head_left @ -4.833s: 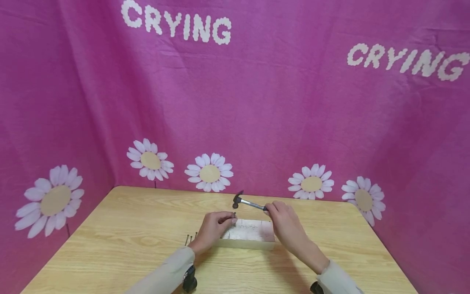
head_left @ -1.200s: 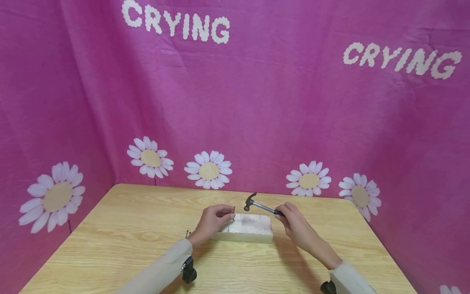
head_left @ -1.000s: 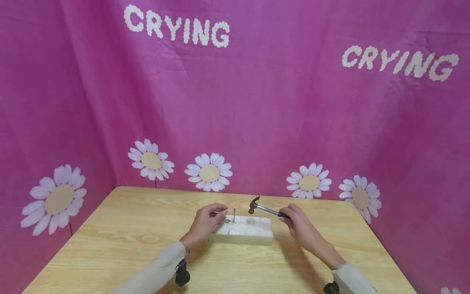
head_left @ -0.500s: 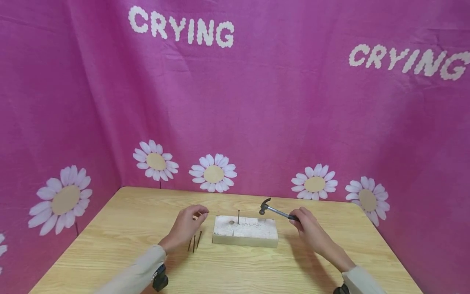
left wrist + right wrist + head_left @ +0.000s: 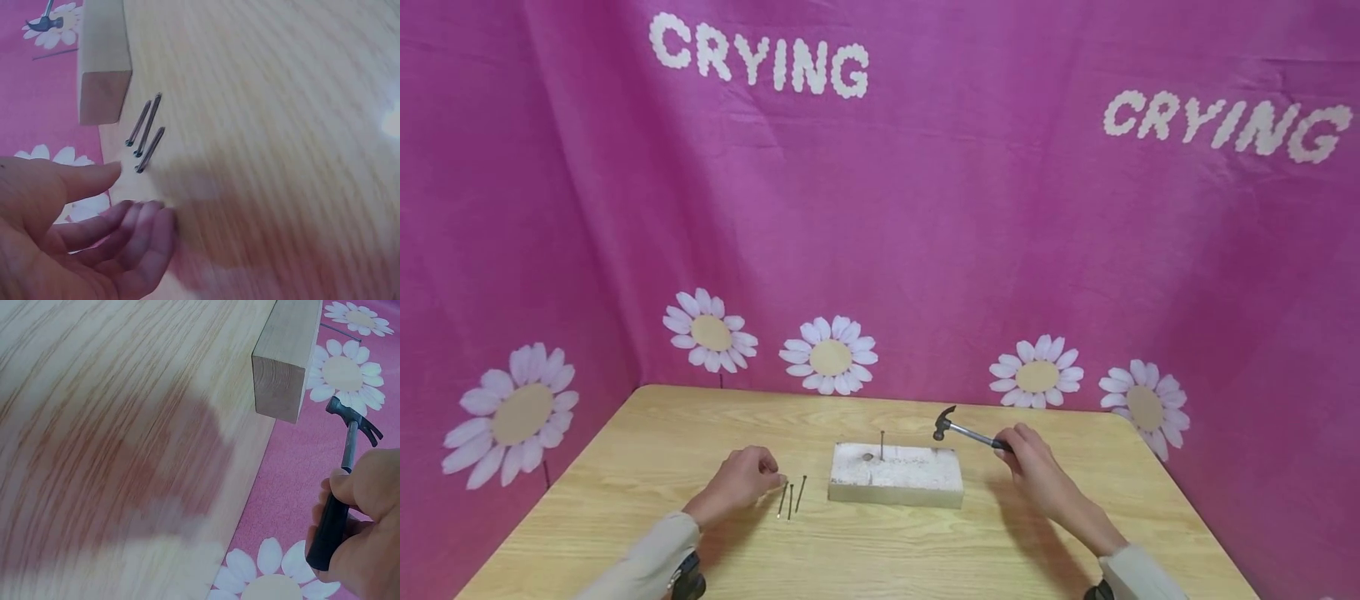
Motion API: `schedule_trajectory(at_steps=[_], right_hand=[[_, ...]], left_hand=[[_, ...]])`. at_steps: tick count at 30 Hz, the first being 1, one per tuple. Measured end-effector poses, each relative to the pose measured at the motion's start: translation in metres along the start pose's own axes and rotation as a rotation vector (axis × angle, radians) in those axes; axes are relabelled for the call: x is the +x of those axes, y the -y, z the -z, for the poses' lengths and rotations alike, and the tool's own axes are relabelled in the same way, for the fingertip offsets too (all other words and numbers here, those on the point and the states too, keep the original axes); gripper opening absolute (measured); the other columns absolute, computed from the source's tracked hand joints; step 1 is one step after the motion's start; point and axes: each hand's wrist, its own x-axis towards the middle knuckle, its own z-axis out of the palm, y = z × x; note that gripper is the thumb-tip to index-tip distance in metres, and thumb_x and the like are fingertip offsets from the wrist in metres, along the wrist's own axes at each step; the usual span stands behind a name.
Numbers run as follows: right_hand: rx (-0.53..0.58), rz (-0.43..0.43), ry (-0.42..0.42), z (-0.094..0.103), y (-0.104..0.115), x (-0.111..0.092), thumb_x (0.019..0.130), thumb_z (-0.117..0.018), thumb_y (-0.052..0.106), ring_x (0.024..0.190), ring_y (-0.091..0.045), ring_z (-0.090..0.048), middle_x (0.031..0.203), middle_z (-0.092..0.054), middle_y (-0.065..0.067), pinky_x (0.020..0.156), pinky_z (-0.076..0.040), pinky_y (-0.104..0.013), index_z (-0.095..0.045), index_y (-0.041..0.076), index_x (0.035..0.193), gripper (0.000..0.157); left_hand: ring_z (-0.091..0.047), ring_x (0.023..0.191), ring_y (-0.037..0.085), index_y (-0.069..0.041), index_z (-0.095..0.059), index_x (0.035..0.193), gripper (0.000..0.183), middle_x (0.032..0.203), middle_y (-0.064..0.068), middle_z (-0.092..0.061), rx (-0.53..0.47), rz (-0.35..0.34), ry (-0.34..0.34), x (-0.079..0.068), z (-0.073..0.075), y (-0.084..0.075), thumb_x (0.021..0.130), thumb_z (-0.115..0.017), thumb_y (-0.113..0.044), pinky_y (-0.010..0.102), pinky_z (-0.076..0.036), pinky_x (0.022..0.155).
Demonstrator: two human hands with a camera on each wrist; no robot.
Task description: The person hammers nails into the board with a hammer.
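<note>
My right hand (image 5: 1037, 467) grips the black handle of a small claw hammer (image 5: 331, 531), whose head is raised above the right end of a white-topped wooden block (image 5: 895, 479). A single nail (image 5: 882, 444) stands upright in the block's top, left of its middle. To the left of the block, three loose nails (image 5: 147, 131) lie side by side on the table. My left hand (image 5: 741, 483) hovers beside their heads, thumb and fingers apart and holding nothing in the left wrist view.
The wood-grain table (image 5: 865, 558) meets a pink curtain (image 5: 925, 208) with daisies and lettering along its back edge. A dark knot (image 5: 868, 457) marks the block's top near the standing nail.
My left hand let go of the nail, which now stands by itself, and moved left and toward me to the loose nails. The hammer has shifted right, away from the standing nail.
</note>
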Motion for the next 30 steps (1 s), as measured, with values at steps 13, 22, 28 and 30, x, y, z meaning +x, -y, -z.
schedule_trajectory(at_steps=[13, 22, 28, 30], right_hand=[[-0.008, 0.084, -0.047, 0.004, -0.004, 0.001, 0.087, -0.076, -0.011, 0.075, -0.012, -0.049, 0.080, -0.051, 0.004, 0.063, -0.047, -0.030, -0.066, 0.001, 0.095, 0.017], [-0.018, 0.093, -0.028, 0.004, -0.005, -0.001, 0.087, -0.076, -0.011, 0.075, -0.011, -0.049, 0.080, -0.050, 0.005, 0.064, -0.048, -0.029, -0.066, 0.002, 0.094, 0.018], [0.011, 0.062, 0.025, 0.002, -0.002, -0.001, 0.089, -0.074, -0.010, 0.077, -0.012, -0.050, 0.080, -0.053, 0.004, 0.065, -0.050, -0.029, -0.067, 0.001, 0.095, 0.015], [0.026, 0.050, 0.043, 0.002, 0.000, -0.002, 0.090, -0.074, -0.010, 0.077, -0.012, -0.051, 0.081, -0.052, 0.004, 0.066, -0.051, -0.030, -0.067, 0.001, 0.096, 0.013]], left_hand=[[-0.064, 0.057, 0.016, 0.001, -0.070, 0.071, 0.015, 0.066, 0.006, -0.067, -0.107, 0.144, 0.120, -0.006, 0.005, -0.005, 0.085, -0.074, 0.007, 0.032, -0.061, 0.055], [-0.055, 0.054, 0.012, -0.002, -0.067, 0.072, 0.024, 0.062, 0.005, -0.062, -0.162, 0.206, 0.107, -0.006, 0.001, -0.008, 0.093, -0.076, -0.007, 0.029, -0.058, 0.051], [-0.050, 0.042, 0.011, -0.001, -0.065, 0.061, 0.026, 0.048, 0.002, -0.056, -0.055, 0.107, 0.095, -0.008, -0.002, -0.011, 0.085, -0.068, 0.007, 0.025, -0.050, 0.043], [-0.053, 0.040, 0.011, -0.001, -0.063, 0.057, 0.028, 0.047, 0.003, -0.058, -0.017, 0.119, 0.104, -0.007, -0.002, -0.012, 0.083, -0.070, 0.006, 0.028, -0.054, 0.044]])
